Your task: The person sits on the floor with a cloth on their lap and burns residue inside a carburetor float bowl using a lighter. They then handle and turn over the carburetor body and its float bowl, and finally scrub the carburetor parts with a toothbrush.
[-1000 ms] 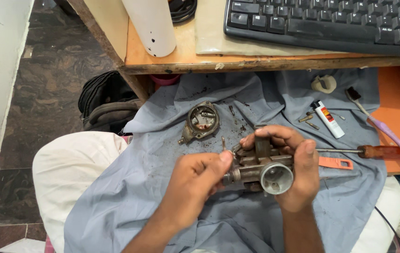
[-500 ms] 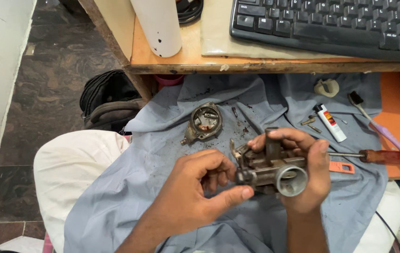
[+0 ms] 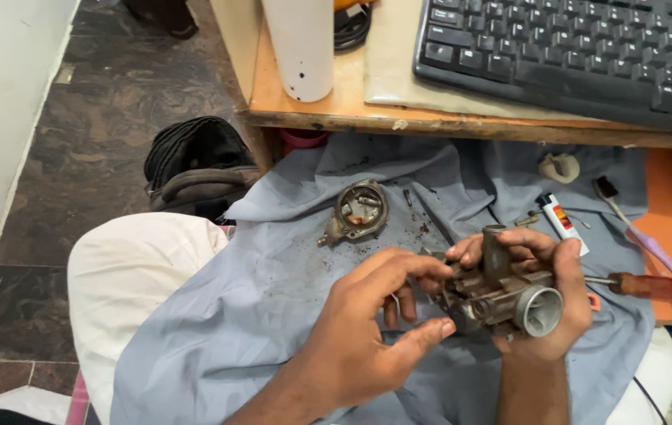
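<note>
My right hand [image 3: 558, 295] grips a dirty metal carburetor body [image 3: 501, 297] over a grey-blue cloth [image 3: 273, 299] spread on my lap; its round bore faces me. My left hand [image 3: 371, 319] is at the carburetor's left end, index finger and thumb pinching at a small part there. What the fingertips hold is too small to tell. A detached round metal bowl cover [image 3: 358, 211] lies on the cloth further away.
A screwdriver with a reddish handle [image 3: 651, 285], a small white tube [image 3: 563, 223], a brush with a pale handle [image 3: 651, 244] and a cream lump [image 3: 560, 167] lie at right. A wooden desk [image 3: 352, 110] holds a black keyboard [image 3: 580, 55] and a white cylinder [image 3: 300, 47]. A black bag [image 3: 194, 165] sits on the dark tiled floor.
Both hands and the carburetor have shifted slightly right and down in view. My left fingers have spread, with the index finger now reaching over the carburetor's left end.
</note>
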